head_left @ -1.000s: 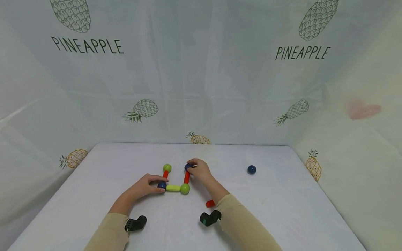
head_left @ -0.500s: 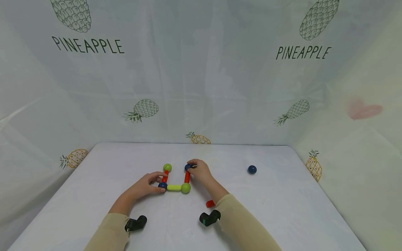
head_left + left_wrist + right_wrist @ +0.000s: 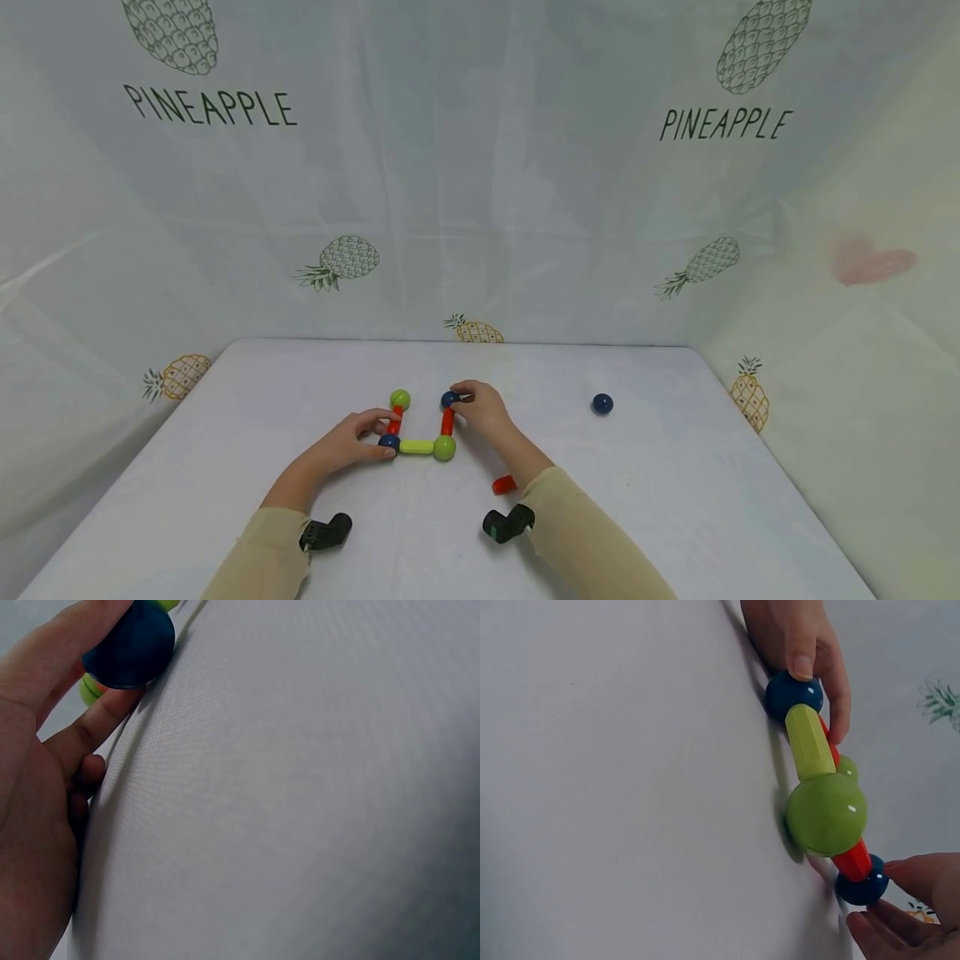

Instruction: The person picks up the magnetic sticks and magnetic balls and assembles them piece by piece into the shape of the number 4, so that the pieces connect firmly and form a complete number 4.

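Observation:
A U-shaped build of balls and rods lies on the table, its open side facing away. My left hand (image 3: 351, 442) pinches the near-left blue ball (image 3: 389, 442) between thumb and fingers, one finger along the red rod (image 3: 394, 424) that leads to a green ball (image 3: 401, 398). From that blue ball a yellow-green rod (image 3: 810, 742) runs to a larger-looking green ball (image 3: 826, 814). Another red rod (image 3: 447, 422) joins this to the far-right blue ball (image 3: 862, 883). My right hand (image 3: 483, 410) pinches that far-right ball with thumb and fingertips.
A loose red rod (image 3: 503, 485) lies by the right forearm, partly hidden by it. Off to the right is a single blue ball (image 3: 602, 404). The white table (image 3: 712, 500) ends at a pineapple-print curtain (image 3: 480, 208). Both wrists carry black cameras (image 3: 327, 532).
A left finger has shifted from the blue ball's far side onto the red rod. My right wrist has moved slightly right; both hands keep their blue balls and the build barely moves.

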{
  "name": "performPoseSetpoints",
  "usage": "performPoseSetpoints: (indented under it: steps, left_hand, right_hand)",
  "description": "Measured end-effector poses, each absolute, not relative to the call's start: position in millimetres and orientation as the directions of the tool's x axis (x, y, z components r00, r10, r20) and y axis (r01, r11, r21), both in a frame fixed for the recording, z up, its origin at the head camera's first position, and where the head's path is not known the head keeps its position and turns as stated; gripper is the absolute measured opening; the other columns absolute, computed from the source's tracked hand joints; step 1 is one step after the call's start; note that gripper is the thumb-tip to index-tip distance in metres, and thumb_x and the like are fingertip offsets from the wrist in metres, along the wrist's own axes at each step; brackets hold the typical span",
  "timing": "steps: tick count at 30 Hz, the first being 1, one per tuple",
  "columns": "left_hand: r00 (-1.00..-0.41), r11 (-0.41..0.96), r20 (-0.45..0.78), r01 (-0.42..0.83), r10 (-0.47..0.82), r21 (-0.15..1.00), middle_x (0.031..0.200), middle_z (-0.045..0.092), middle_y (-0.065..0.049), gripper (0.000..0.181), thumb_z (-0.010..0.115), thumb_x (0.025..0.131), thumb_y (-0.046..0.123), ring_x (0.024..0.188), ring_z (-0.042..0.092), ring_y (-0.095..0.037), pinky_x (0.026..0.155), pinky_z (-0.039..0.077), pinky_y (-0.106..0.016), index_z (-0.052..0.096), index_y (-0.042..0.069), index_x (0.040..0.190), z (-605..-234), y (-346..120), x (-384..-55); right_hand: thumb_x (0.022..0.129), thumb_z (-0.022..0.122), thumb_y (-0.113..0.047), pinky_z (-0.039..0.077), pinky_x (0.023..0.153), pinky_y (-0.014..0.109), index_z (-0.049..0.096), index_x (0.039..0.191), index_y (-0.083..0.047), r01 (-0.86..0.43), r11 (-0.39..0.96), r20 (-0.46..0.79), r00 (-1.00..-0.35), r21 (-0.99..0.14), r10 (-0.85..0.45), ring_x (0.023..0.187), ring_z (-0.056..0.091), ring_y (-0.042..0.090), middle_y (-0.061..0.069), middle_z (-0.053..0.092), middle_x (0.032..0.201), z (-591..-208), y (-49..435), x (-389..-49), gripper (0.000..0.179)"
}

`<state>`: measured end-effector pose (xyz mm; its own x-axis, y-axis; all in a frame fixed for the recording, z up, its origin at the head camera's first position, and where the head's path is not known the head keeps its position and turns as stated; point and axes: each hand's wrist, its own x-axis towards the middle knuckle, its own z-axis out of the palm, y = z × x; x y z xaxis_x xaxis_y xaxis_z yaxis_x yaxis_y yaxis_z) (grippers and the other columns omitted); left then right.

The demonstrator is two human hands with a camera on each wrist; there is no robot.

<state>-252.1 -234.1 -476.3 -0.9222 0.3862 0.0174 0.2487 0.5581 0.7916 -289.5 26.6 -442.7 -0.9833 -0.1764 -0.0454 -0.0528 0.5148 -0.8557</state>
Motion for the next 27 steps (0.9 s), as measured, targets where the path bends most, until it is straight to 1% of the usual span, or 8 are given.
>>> performPoseSetpoints:
  steps: [7, 15, 22, 27]
  left_hand:
    - [-0.921, 0.554, 0.027, 0.257, 0.389, 0.792, 0.1, 0.062, -0.001, 0.053, 0.08, 0.082, 0.025, 0.105, 0.051, -0.027, 0.099, 0.031, -0.061, 0.059, 0.01, 0.128, -478, -235, -253]
    - [-0.919, 0.547, 0.026, 0.256, 0.392, 0.797, 0.101, 0.062, -0.001, 0.053, 0.08, 0.082, 0.026, 0.108, 0.05, -0.031, 0.101, 0.029, -0.063, 0.059, 0.01, 0.128, -479, -235, -253]
    - [-0.918, 0.554, 0.03, 0.264, 0.395, 0.789, 0.101, 0.062, -0.001, 0.051, 0.079, 0.083, 0.025, 0.107, 0.05, -0.029, 0.1, 0.031, -0.059, 0.059, 0.011, 0.127, -480, -235, -254]
    - [-0.929, 0.57, 0.007, 0.232, 0.369, 0.788, 0.103, 0.061, -0.002, 0.052, 0.08, 0.082, 0.027, 0.11, 0.048, -0.031, 0.101, 0.031, -0.06, 0.059, 0.012, 0.128, -479, -233, -253]
  right_hand:
    - [0.091, 0.067, -0.009, 0.053, 0.081, 0.035, 0.066, 0.121, -0.009, -0.094, 0.529, -0.012, -0.981, -0.844, -0.193, 0.106, 0.059, 0.026, 0.009, 0.063, 0.122, -441, 39, -284, 0.031]
    - [0.09, 0.068, -0.011, 0.052, 0.083, 0.038, 0.066, 0.121, -0.007, -0.116, 0.523, 0.006, -0.978, -0.844, -0.208, 0.108, 0.059, 0.028, 0.009, 0.063, 0.121, -437, 52, -275, 0.031]
    - [0.091, 0.069, -0.016, 0.051, 0.085, 0.039, 0.067, 0.119, -0.011, -0.106, 0.543, -0.012, -0.978, -0.833, -0.209, 0.11, 0.056, 0.027, 0.006, 0.063, 0.119, -433, 60, -267, 0.029]
    - [0.091, 0.069, -0.015, 0.05, 0.087, 0.042, 0.066, 0.12, -0.008, -0.123, 0.548, -0.012, -0.972, -0.827, -0.236, 0.111, 0.056, 0.028, 0.007, 0.063, 0.12, -430, 68, -261, 0.03]
